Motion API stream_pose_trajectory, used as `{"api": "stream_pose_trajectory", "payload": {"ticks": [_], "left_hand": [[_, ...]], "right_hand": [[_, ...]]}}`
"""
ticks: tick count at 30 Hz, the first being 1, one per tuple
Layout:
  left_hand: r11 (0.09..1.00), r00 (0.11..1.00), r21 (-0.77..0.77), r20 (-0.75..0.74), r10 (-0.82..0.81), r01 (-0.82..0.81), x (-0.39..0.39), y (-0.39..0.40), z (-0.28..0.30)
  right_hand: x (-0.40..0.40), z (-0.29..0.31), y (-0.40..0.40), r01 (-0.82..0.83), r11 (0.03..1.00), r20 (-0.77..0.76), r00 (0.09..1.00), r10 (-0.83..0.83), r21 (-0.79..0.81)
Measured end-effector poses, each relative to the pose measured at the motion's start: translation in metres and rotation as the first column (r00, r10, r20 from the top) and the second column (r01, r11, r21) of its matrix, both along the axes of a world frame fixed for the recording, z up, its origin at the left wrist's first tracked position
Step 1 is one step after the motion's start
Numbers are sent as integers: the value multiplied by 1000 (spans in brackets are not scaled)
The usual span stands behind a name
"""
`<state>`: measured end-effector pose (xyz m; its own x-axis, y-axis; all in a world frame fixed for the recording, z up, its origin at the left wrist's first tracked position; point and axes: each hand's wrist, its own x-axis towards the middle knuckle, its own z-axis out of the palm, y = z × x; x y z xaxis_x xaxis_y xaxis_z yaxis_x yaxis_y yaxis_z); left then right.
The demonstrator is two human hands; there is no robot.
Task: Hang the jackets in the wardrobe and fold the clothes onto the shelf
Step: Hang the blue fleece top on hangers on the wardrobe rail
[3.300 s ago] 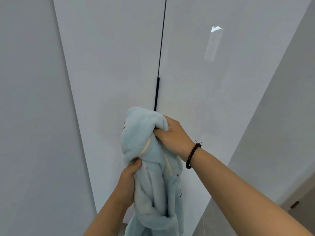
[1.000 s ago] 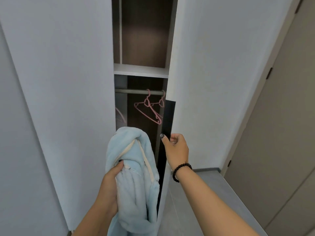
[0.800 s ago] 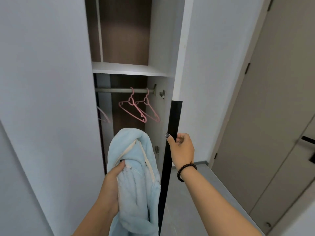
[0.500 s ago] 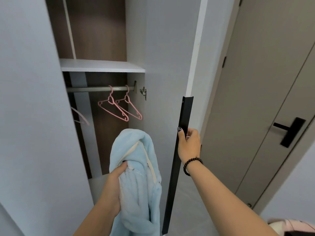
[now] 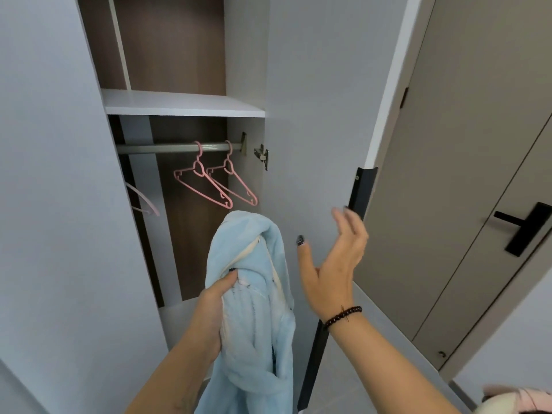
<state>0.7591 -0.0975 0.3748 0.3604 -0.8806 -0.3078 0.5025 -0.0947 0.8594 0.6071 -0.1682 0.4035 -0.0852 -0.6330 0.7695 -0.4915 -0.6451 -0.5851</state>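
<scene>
My left hand [image 5: 213, 315] grips a fluffy light-blue jacket [image 5: 254, 318] that hangs down in front of the open wardrobe. My right hand [image 5: 334, 261] is in the air with fingers spread, just off the black handle strip [image 5: 360, 192] of the open right door [image 5: 316, 115]. Inside, a grey rail [image 5: 167, 148] carries two empty pink hangers [image 5: 215, 183], and a third pink hanger [image 5: 143, 201] shows partly behind the left door. A white shelf [image 5: 179, 104] sits above the rail.
The closed left wardrobe door [image 5: 59, 189] stands at my left. A beige room door [image 5: 466, 174] with a black lever handle [image 5: 519, 228] is at the right. Pink and cream clothing [image 5: 519, 401] shows at the bottom right corner. Grey floor lies below.
The right wardrobe door has swung fully open. My right hand has let go of its black handle strip and spread its fingers. My left hand keeps holding the blue jacket.
</scene>
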Motion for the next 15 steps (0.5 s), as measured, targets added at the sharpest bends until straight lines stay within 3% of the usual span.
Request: {"api": "stream_pose_trajectory", "payload": {"ticks": [1, 3, 6, 8, 15], "left_hand": [[1000, 1000, -11, 6, 5, -5, 5, -1, 1], [999, 1000, -35, -8, 18, -18, 17, -4, 4], [998, 996, -61, -89, -1, -4, 36, -8, 11], [996, 992, -90, -127, -14, 3, 49, -10, 18], [993, 992, -121, -124, -11, -4, 105, -27, 23]], "right_hand": [[6, -1, 5, -137, 990, -49, 989, 140, 42], [22, 1, 12, -382, 871, -36, 910, 412, 309], [48, -8, 14, -484, 631, 47, 814, 579, 607], [69, -19, 13, -474, 581, 23, 787, 616, 661], [132, -29, 5, -556, 600, 100, 776, 623, 575]]}}
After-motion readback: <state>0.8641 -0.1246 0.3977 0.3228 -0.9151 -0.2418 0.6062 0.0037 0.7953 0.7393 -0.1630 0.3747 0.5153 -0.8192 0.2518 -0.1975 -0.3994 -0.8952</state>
